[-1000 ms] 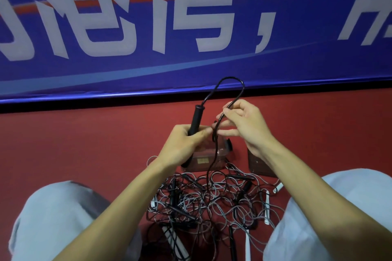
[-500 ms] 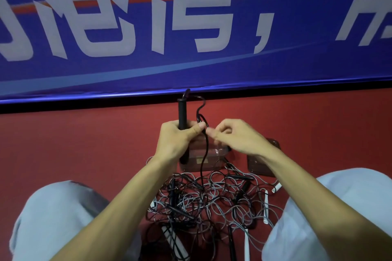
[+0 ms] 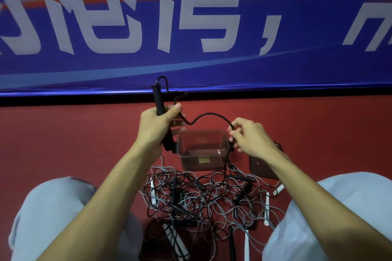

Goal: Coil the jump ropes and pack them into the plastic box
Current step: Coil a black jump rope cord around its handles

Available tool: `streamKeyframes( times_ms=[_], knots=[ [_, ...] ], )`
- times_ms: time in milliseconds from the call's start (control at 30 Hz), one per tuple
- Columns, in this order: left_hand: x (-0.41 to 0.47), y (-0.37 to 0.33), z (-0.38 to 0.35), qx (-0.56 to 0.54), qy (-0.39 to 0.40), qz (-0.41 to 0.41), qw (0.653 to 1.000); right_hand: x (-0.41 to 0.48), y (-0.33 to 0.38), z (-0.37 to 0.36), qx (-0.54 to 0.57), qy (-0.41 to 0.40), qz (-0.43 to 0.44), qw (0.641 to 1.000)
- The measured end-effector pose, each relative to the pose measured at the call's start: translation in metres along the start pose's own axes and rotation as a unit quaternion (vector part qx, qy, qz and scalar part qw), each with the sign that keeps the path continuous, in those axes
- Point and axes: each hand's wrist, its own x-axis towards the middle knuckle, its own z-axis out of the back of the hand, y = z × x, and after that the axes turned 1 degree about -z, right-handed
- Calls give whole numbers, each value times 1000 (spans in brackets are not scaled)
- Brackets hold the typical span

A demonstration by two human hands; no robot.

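Cord of a black jump rope arcs between my hands, just above the clear plastic box, which stands on the red floor with nothing coiled in it that I can see. My left hand has its grip closed round the rope's black handle, and my right hand pinches the cord in its fingertips. I judge the coiling barely begun. Next I should carry the pinched length over to the handle without dragging up the tangle of ropes below.
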Motion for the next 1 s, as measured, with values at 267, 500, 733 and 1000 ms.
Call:
streamKeyframes(
  times_ms=[267,500,733,1000],
  knots=[
    [10,-1,12,-359,-45,146,921,-4,12,4,304,106,-82,943],
    [4,10,-5,-270,-16,135,953,-6,28,25,459,82,-76,881],
    [-18,25,-26,230,161,-26,959,-5,32,39,594,42,-64,801],
    [-26,28,-37,200,183,-20,962,-1,22,37,664,-30,-94,742]
  ],
)
